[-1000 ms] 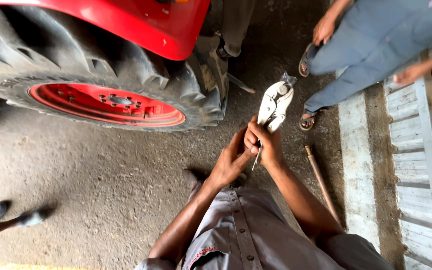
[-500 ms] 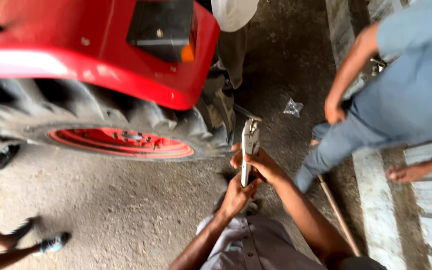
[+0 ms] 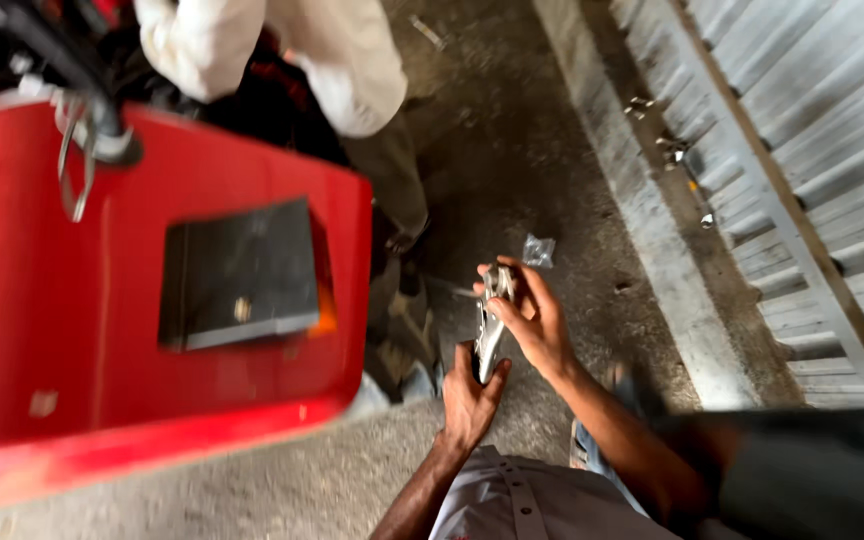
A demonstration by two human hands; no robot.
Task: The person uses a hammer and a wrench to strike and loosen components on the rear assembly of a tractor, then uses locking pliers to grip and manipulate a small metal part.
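From where I watched, both hands met in front of the chest around a slim metal tool (image 3: 490, 325), silvery and a little blurred, standing nearly upright over the concrete floor (image 3: 552, 150). The left hand (image 3: 471, 390) had its grip pressed together around the tool's lower end, thumb out to the right side and fingers wrapped behind, so I could not see the fingertips. The right hand (image 3: 532, 318) pinched the tool's upper part, its fingers (image 3: 500, 272) curled over the top and the thumb laid across the middle of the shaft. The tool touched both hands and nothing else. Below them I saw the pale buttoned shirt (image 3: 512, 500) of the person wearing the camera. To the left, very near, rose a red fender (image 3: 102, 300) with a dark square plate (image 3: 237, 272) on it, and a metal ring (image 3: 74, 160) hung by its upper edge. Beyond the fender stood another person in a light shirt (image 3: 272, 50) and drab trousers (image 3: 397, 180). A small crumpled clear bag (image 3: 538, 250) lay on the floor just beyond the right hand. To the right ran corrugated metal sheets (image 3: 812, 150), with a few small metal bits (image 3: 672, 150) lying near their edge.
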